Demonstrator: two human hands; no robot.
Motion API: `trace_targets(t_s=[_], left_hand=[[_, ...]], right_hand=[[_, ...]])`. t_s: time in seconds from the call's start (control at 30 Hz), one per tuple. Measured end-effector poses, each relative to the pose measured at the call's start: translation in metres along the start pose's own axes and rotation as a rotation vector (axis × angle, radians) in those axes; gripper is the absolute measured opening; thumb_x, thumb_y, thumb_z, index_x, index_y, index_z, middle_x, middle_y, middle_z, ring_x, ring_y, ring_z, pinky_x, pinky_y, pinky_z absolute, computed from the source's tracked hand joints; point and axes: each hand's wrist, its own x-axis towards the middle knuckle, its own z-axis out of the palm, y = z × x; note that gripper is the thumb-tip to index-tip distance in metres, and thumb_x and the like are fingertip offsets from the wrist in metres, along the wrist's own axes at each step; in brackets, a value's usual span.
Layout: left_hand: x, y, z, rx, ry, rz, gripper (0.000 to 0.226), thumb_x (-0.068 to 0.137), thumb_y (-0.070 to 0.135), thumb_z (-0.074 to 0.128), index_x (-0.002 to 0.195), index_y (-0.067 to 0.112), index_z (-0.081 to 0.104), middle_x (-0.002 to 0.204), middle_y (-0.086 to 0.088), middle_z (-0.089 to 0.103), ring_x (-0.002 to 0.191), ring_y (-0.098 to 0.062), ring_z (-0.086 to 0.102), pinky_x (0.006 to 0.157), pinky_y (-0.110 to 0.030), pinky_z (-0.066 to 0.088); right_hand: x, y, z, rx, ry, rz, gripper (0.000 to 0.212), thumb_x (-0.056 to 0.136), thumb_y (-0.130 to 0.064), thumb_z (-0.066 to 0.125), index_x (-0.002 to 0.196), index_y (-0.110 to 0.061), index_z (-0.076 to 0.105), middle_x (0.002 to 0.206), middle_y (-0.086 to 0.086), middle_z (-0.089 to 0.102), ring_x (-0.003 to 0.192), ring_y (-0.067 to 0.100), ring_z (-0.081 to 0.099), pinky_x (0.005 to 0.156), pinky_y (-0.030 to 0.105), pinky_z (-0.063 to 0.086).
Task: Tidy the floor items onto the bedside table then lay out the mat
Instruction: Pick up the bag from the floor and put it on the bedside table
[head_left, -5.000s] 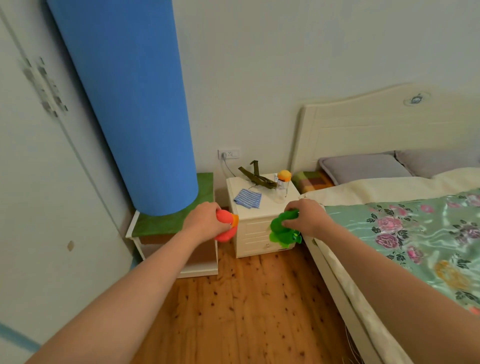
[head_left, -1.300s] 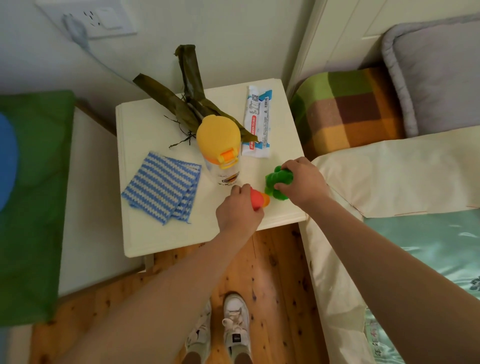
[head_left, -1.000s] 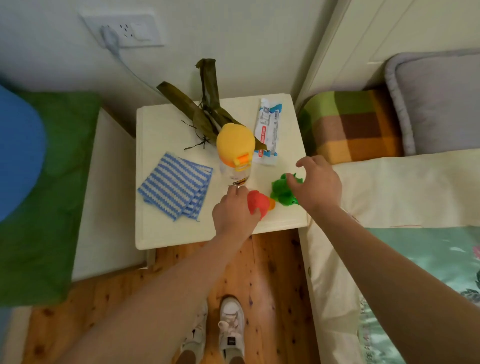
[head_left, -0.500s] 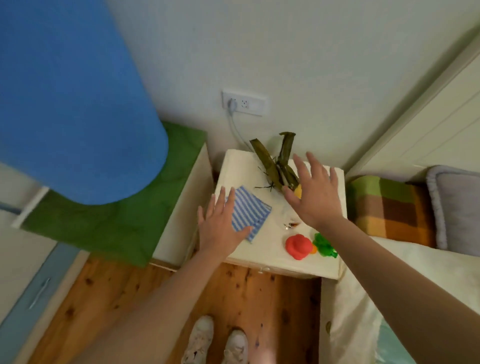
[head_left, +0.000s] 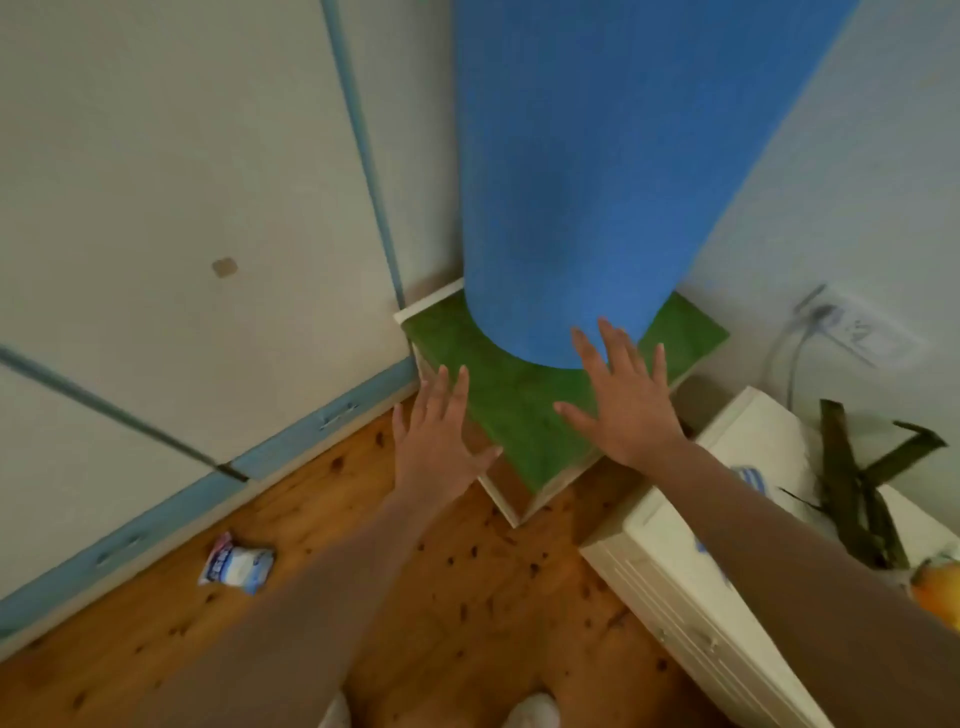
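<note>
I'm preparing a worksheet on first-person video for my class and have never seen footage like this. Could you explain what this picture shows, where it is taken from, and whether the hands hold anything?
The picture comes from a wide-angle camera on a person's head, looking down. The left hand and right hand are bare, open and empty, reaching towards a rolled blue mat standing upright on a green-topped low shelf. A small white-and-blue packet lies on the wooden floor. At right, the white bedside table carries dried leaves and a bottle's yellow cap.
</note>
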Motion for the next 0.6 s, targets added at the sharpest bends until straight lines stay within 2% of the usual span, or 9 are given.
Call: trace_targets(t_s=[0.27,0.47,0.6], left_hand=[[-0.036,-0.202,-0.041,-0.04,0.033,-0.292,0.096,0.083,0.061,0.05,0.148,0.03,-0.015,0.16,0.003,-0.011,0.149,-0.022,-0.003,0.119,-0.049,0.0],[-0.081,-0.367,-0.06,0.015,0.006,-0.414,0.094,0.086,0.06,0.047,0.148,0.028,-0.016,0.16,0.002,-0.013,0.149,-0.022,-0.006,0.119,-0.049,0.0],[-0.101,-0.458,-0.051,0.052,-0.031,-0.494,0.095,0.084,0.061,0.048,0.148,0.028,-0.014,0.16,0.001,-0.012,0.149,-0.023,-0.005,0.119,-0.049,0.0]], right_hand=[[0.063,-0.213,0.034,-0.049,-0.055,-0.268,0.081,0.09,-0.055,0.042,0.149,-0.026,-0.005,0.159,0.008,-0.007,0.147,0.027,-0.001,0.114,0.056,-0.004],[0.092,-0.371,0.1,-0.034,-0.153,-0.398,0.081,0.091,-0.054,0.041,0.149,-0.027,-0.008,0.159,0.006,-0.007,0.147,0.027,-0.001,0.115,0.056,0.003],[0.107,-0.446,0.154,-0.03,-0.245,-0.463,0.081,0.091,-0.051,0.043,0.149,-0.026,-0.008,0.159,0.007,-0.009,0.147,0.027,-0.003,0.115,0.056,0.003]])
